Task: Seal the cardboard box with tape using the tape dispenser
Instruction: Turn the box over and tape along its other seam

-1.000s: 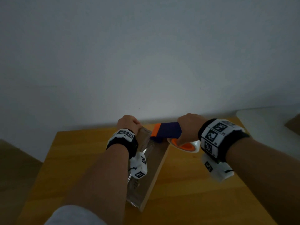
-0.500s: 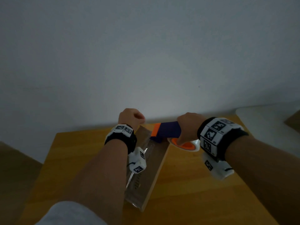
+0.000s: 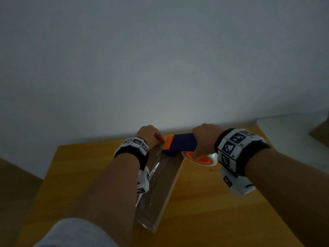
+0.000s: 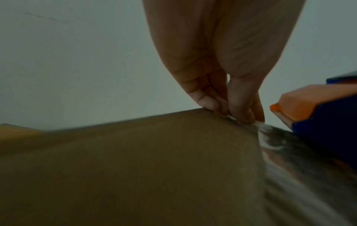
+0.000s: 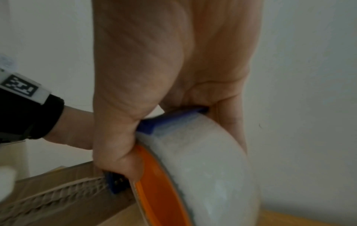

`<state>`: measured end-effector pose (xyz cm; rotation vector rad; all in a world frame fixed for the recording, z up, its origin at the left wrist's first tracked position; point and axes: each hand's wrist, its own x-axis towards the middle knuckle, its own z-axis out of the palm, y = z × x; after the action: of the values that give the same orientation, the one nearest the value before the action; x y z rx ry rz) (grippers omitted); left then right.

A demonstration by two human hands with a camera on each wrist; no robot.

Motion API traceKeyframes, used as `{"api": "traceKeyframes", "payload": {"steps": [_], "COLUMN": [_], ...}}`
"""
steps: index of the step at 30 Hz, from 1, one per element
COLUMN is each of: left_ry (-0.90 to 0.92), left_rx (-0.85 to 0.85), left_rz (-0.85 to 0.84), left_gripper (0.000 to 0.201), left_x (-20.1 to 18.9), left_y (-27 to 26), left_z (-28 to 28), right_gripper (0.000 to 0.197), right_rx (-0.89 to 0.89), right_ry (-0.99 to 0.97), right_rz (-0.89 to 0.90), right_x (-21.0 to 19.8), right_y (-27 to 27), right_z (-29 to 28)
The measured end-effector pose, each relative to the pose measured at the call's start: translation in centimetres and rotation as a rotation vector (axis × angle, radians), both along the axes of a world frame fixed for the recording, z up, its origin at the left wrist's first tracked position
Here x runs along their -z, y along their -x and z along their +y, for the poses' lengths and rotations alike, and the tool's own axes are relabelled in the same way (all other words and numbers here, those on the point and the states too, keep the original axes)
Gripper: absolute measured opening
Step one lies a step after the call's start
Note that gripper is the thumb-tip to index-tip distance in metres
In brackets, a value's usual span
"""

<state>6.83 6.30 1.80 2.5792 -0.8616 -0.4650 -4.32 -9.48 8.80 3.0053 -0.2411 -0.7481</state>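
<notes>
A flat cardboard box [image 3: 167, 182] lies lengthwise on the wooden table [image 3: 204, 202], with clear tape [image 3: 151, 175] along its top. My left hand [image 3: 151, 135] is at the box's far end, its fingertips [image 4: 239, 116] pinching the tape's end [image 4: 260, 126] against the far edge of the box [image 4: 135, 160]. My right hand [image 3: 204, 138] grips the blue and orange tape dispenser [image 3: 179, 142] at the far end of the box. Its clear tape roll [image 5: 203, 160] with an orange core [image 5: 154, 183] hangs off the box's right side.
A pale wall [image 3: 160, 59] rises right behind the table's far edge. A white surface [image 3: 292, 132] sits at the right. Bare tabletop lies on both sides of the box.
My left hand lifted a little, then came back down to the box's far edge beside the dispenser. The right hand and dispenser have hardly moved.
</notes>
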Motion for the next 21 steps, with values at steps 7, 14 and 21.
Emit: {"api": "traceKeyframes", "payload": {"steps": [7,14,21], "left_ry": [-0.034,-0.027,0.013], "left_rx": [-0.027,-0.042,-0.037], "left_rz": [0.015,-0.001,-0.001], "left_gripper": [0.02,0.017,0.016], "left_x": [0.6,1.1,1.1], "left_y": [0.1,0.1,0.5], "left_z": [-0.3,-0.2,-0.1], "right_gripper": [0.046,0.044,0.047], "right_rx": [0.007,0.055,0.039], "right_ry": [0.008,0.004,0.013], "right_rz": [0.004,0.036,0.072], "right_x": [-0.2,0.1,0.1], "right_y": [-0.2,0.1,0.7], "right_z": [0.2,-0.5,-0.9]}}
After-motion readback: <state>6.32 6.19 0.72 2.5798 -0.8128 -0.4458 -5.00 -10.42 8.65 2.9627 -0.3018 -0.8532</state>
